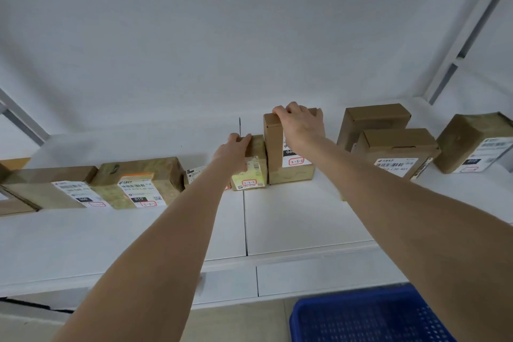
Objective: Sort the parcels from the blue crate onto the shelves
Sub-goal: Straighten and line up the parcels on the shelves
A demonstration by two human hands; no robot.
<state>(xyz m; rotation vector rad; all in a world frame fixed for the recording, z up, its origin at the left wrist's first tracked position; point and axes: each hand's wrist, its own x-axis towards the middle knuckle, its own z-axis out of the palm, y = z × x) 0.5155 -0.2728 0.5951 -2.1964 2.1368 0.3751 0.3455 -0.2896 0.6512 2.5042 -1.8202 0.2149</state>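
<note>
Standing in a row on one smooth white shelf [299, 219], eight cardboard parcels are counted, with a further brown edge cut off at the far left. Two of them are held. The left hand [236, 150] is curled round the top of a small squat parcel [251, 172], glossy with tape and marked 3-3-5. The right hand [301, 123] is hooked, fingers bent, over the top edge of a tall upright parcel [273, 147] of brown card marked 3-3-6. These two stand touching, side by side, at the middle of the shelf. To the left three labelled parcels are seen, one mostly hidden behind the left forearm; to the right two plain flat boxes overlap and one taped block [469, 141] stands beyond them. One blue crate [369, 316] of plastic, perforated in a fine grid, is seen near, at the lower right, below the shelf
</note>
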